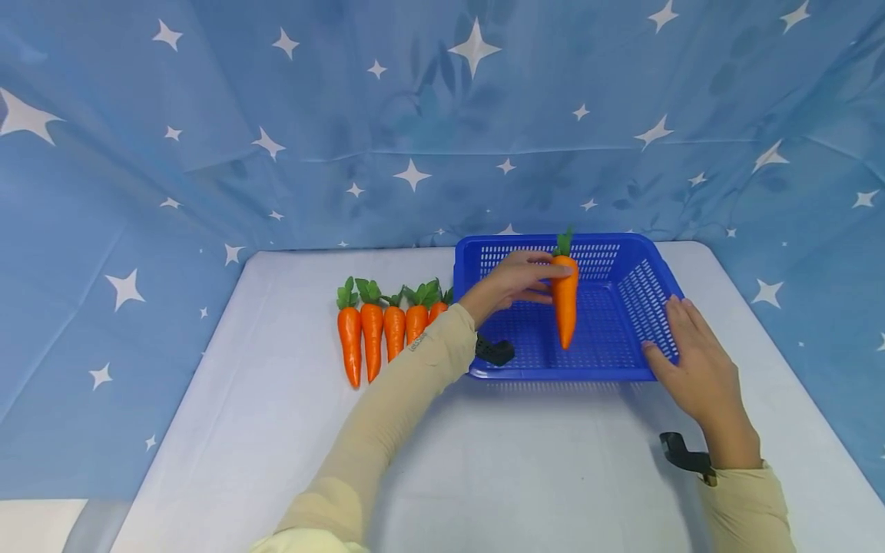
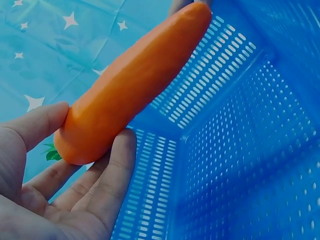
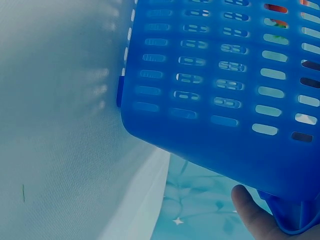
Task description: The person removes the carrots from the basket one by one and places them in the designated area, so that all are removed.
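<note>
An orange carrot (image 1: 565,296) with a green leafy top hangs tip down over the blue plastic basket (image 1: 553,374). My left hand (image 1: 515,278) holds it near the leafy end. In the left wrist view the thumb and fingers pinch the thick end of the carrot (image 2: 125,85), and a little green shows behind. My right hand (image 1: 701,369) rests at the basket's right rim with straight fingers, the thumb reaching over the edge. The right wrist view shows the basket's slotted wall (image 3: 210,75) and one finger (image 3: 252,212) beside the rim.
Several carrots (image 1: 349,346) lie side by side on the white table (image 1: 276,430), left of the basket, partly behind my left sleeve (image 1: 387,415). A blue curtain with white stars (image 1: 415,92) hangs behind. Black wrist cameras (image 1: 681,453) sit on both wrists.
</note>
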Demonstrator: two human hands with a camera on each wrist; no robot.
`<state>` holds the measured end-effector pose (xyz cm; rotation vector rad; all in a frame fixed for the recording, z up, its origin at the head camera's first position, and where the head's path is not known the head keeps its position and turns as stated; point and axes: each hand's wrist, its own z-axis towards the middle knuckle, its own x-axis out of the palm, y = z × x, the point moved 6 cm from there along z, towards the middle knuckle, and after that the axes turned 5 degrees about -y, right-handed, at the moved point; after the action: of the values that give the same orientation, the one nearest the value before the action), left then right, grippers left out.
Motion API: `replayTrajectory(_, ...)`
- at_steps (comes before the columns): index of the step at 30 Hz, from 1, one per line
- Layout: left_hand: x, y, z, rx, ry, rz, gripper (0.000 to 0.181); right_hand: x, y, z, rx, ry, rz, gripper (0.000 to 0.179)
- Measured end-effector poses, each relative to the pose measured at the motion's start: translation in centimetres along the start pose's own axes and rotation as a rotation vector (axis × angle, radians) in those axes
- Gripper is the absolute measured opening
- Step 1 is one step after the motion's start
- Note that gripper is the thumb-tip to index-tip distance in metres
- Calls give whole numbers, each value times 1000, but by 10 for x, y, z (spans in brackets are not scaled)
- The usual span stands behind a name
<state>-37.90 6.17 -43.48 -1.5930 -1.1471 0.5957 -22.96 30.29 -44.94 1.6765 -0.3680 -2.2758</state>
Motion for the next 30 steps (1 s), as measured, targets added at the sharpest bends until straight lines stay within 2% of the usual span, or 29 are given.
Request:
replayTrajectory(8,-14,0,-7,5,-11,-1,50,0,-1,0,-1,1,5,79)
replayTrajectory(18,-35,0,-17,13,-52,-14,54,-1,0,-1,-15,-16,11,78)
replayTrajectory(30,-58,-4,-33,40,-62,-20,63,2,0,-1,-9,-4,4,79)
